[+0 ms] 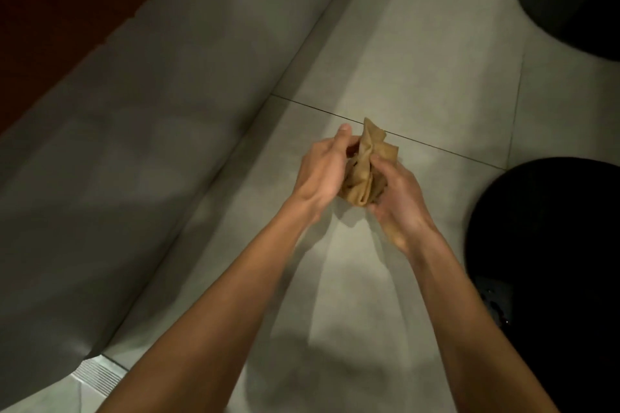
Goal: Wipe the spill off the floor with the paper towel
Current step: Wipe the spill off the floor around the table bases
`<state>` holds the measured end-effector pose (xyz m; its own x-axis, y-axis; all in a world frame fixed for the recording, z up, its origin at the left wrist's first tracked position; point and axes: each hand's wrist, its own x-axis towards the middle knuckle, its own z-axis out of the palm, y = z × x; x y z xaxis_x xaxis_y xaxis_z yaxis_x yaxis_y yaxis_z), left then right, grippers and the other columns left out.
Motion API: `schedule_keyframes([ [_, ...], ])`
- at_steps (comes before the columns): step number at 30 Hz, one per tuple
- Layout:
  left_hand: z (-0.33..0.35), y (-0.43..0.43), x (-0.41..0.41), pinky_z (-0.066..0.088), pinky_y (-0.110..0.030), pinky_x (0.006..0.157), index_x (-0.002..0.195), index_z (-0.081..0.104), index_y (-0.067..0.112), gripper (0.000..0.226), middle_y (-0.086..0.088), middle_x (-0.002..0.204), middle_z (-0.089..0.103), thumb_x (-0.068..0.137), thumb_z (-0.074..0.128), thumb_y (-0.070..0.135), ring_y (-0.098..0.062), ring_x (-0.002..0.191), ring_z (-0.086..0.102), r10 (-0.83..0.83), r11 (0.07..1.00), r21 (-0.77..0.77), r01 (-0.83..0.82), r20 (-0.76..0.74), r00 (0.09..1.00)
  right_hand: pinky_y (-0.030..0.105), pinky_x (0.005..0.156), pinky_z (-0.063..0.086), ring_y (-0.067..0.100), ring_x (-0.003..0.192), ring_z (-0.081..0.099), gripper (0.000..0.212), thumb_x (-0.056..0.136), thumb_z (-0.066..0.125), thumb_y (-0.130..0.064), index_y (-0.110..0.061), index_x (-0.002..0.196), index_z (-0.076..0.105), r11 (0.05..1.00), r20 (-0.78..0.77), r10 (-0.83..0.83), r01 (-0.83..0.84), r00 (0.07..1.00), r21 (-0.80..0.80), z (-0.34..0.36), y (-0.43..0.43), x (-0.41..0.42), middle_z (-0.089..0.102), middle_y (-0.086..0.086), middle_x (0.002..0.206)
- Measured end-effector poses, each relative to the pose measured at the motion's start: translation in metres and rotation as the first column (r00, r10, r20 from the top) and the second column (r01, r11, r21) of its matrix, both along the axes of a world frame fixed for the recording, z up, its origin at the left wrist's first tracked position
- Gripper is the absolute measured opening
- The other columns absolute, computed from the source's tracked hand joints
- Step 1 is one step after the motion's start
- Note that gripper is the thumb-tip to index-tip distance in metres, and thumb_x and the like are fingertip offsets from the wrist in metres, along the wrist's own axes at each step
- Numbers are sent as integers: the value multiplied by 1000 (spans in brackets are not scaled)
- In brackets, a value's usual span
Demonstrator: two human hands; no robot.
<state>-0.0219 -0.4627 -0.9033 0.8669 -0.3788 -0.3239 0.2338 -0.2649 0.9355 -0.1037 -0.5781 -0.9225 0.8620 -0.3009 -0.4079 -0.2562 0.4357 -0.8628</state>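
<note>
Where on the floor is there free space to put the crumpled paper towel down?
Bare tiles lie ahead of both hands, between the grey padded bench and the two round black bases. More bare floor runs beyond the grout line. It is crowded at the right, by the near base. The left hand and right hand hold the paper towel.

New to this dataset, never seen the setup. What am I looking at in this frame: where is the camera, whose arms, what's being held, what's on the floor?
There is no machine here. One wide-angle camera sits on a person's head and looks forward and down, so the two bare arms reaching in from the bottom are the wearer's own. The left hand and right hand together bunch a crumpled brown paper towel, held above the floor and not touching it. The floor is pale tile with dark grout lines. A grey padded bench runs along the left. Two dark round shapes sit at the right, perhaps table or stool bases. No spill can be clearly made out on the tiles in this dim picture.
</note>
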Motion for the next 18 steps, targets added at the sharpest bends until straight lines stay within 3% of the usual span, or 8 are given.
schedule_keyframes([
  [3,-10,12,11,50,-32,111,133,79,28,50,8,130,80,114,40,53,-9,124,71,-86,987,151,62,158,984,43,86,63,31,107,80,33,107,57,-15,-23,135,73,980,-26,-106,100,994,-172,1,-21,5,83,6,116],
  [6,-32,30,28,45,-28,119,139,74,21,37,-2,141,74,115,49,36,-20,132,67,-134,929,370,-12,368,920,37,87,59,23,105,79,32,107,57,-8,-18,134,73,925,-13,-237,222,971,-307,3,-54,11,82,1,114],
  [8,-49,45,37,36,-24,119,145,68,13,37,-10,149,66,114,52,26,-27,138,61,-167,879,471,-77,454,875,46,87,61,35,115,77,35,106,52,-1,-10,133,72,891,0,-296,276,955,-361,5,-82,18,80,9,122],
  [10,-65,58,39,30,-31,129,153,59,7,42,-13,161,55,115,49,22,-30,151,49,-238,838,540,-72,482,843,58,85,61,43,115,75,37,105,47,-3,-11,131,72,859,18,-359,337,933,-385,9,-107,22,80,12,124],
  [12,-80,66,37,18,-41,136,163,47,8,49,-10,173,40,117,43,24,-27,165,30,-329,789,613,-48,487,809,56,103,62,31,118,75,42,98,46,-11,-20,128,75,750,44,-426,379,904,-542,11,-127,24,79,5,125],
  [14,-90,70,33,9,-41,138,169,37,12,54,-5,179,28,118,37,28,-23,169,17,-391,747,663,-57,507,769,45,116,52,23,126,68,48,93,44,-23,-28,130,74,583,39,-437,316,898,-749,5,-141,23,74,0,133],
  [16,-95,70,32,7,-38,139,171,33,14,56,-3,181,25,118,34,31,-21,170,14,-408,729,679,-81,526,746,45,126,39,33,140,56,54,97,40,-40,-29,141,70,394,-98,-393,71,914,-916,-9,-150,27,62,11,149],
  [18,-95,70,32,6,-38,139,171,31,14,56,-3,181,24,118,34,32,-21,170,13,-413,719,689,-93,530,740,50,135,20,40,158,32,59,106,40,-58,-29,154,58,265,-273,-319,-191,908,-945,-32,-154,31,37,17,170],
])
